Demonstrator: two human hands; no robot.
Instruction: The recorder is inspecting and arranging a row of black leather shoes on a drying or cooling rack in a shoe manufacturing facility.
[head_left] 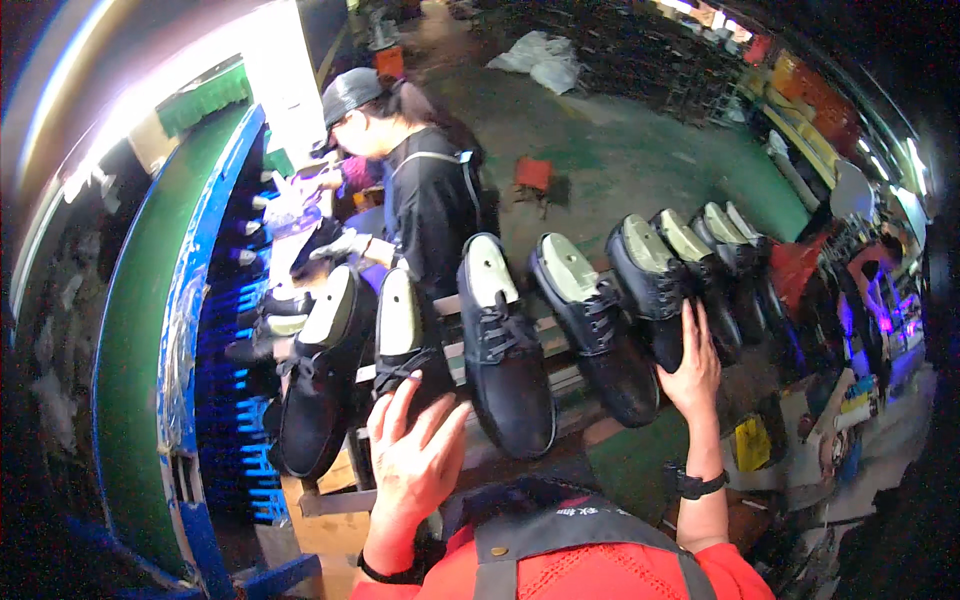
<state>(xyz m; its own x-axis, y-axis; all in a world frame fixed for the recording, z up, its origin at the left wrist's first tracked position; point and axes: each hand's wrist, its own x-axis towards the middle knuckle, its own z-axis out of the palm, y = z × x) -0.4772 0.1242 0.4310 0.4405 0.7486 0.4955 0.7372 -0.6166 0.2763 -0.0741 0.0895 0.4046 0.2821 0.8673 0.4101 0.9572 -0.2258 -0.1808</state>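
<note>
Several black lace-up shoes stand in a row in front of me, toes toward me, with pale inserts in their openings. My left hand (pixel 415 460) lies with fingers spread over the toe of one black shoe (pixel 402 325), fingertips close to its laces. My right hand (pixel 693 368) is at the toe of another black shoe (pixel 648 262), with fingers along its right side and the thumb at its left. Between my hands stand a wide black shoe (pixel 507 370) and a tilted black shoe (pixel 600 345). At the left end is another black shoe (pixel 318 400).
A metal rail rack (pixel 560 375) bears the shoes. Beyond it, a person (pixel 425 185) in a dark top and cap works at the left. A long green conveyor belt (pixel 150 330) with a blue frame runs along the left. A red stool (pixel 533 175) stands on the green floor.
</note>
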